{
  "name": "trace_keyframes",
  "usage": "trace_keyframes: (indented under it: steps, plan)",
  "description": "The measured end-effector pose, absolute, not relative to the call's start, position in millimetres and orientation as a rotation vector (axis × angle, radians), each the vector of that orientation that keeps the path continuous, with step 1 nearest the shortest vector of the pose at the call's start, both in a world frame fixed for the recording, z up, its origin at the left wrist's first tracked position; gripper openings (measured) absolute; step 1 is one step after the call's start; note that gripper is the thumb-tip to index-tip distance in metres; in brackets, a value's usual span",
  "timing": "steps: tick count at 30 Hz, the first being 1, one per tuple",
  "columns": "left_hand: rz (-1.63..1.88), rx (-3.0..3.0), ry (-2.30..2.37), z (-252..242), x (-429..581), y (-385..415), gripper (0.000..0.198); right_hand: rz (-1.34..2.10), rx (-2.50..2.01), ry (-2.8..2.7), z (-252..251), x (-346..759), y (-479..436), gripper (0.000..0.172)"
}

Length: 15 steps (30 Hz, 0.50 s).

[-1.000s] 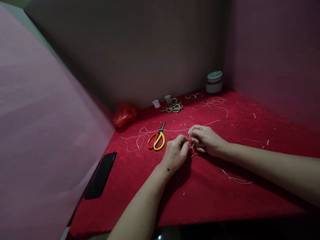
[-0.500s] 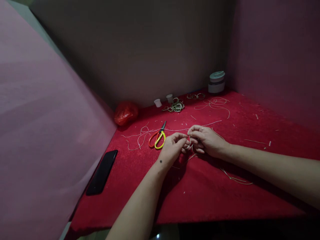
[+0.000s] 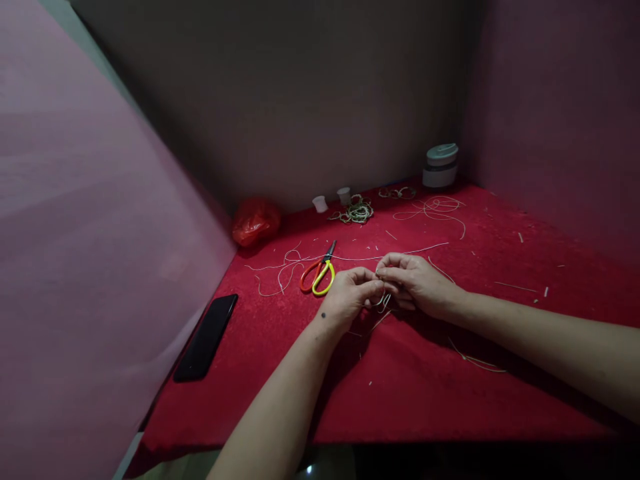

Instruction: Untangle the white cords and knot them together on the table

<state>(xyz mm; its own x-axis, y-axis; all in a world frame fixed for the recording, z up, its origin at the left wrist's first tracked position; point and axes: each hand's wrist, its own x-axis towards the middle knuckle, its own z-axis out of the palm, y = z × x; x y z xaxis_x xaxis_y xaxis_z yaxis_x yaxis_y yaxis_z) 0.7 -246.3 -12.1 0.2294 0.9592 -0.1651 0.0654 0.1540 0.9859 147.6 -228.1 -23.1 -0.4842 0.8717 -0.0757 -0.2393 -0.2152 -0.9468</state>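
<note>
Over the red cloth [image 3: 280,393], my left hand [image 3: 353,293] and my right hand [image 3: 413,283] meet at the fingertips. Both are closed in a pinch on a thin pale cord [image 3: 384,303], whose loose ends hang below the fingers. The part between the fingertips is mostly hidden. Just left of my left hand lie scissors [image 3: 324,272] with one red and one yellow handle, blades pointing away. A long thin cord [image 3: 355,259] runs across the cloth behind my hands. Short cords [image 3: 475,361] lie near my right forearm.
A black phone [image 3: 206,339] lies at the left edge. Along the back are a red plastic bag [image 3: 256,221], two small white spools [image 3: 320,204], knotted green cords [image 3: 357,211], a coil of thin cord [image 3: 437,207] and a lidded container [image 3: 440,167]. Pink sheets [image 3: 100,233] flank the table.
The fingertips of my two hands have drawn closer together on the cord, and my right index finger has lowered. The whole view has shifted slightly.
</note>
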Motion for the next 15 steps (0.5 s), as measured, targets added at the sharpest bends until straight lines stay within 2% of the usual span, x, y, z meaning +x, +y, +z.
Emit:
trace_keyframes:
  steps: [4, 10, 15]
  plan:
    - [0.91, 1.171, 1.082, -11, 1, -247, 0.011, 1.759, -0.833, -1.301, -18, 150, -228, 0.018]
    - [0.873, 1.161, 0.808, -11, 3, -248, 0.025, 1.681, -0.853, -1.349, 4, 155, -232, 0.019]
    - [0.735, 1.33, 0.701, 9, 14, -276, 0.018, 1.626, -0.822, -1.408, 42, 169, -260, 0.017]
